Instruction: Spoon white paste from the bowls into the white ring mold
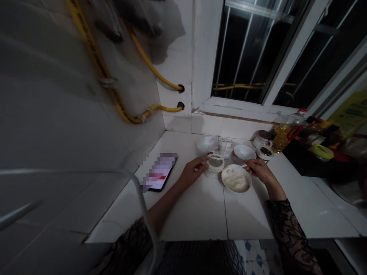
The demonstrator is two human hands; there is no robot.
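Note:
My left hand [192, 172] is closed at the left side of a small white jar [212, 174], its fingers at the round rim. The jar seems to have a clear lid, though I cannot tell whether it is raised. Between thumb and fingers, my right hand [258, 170] grips a white spoon [240, 167]. The spoon's bowl end is over or in a white bowl [230, 168] that holds white powder or grains [236, 181]. This bowl stands right beside the jar on the white tiled counter [197, 214].
Behind are another white bowl [244, 150], a clear bowl [204, 144] and a small jar [226, 147]. A lit phone [160, 173] lies at left. Lidded jars [264, 151], an oil bottle [280, 138] and a dark box [298, 158] stand at right. A grey cable [143, 206] crosses the near left.

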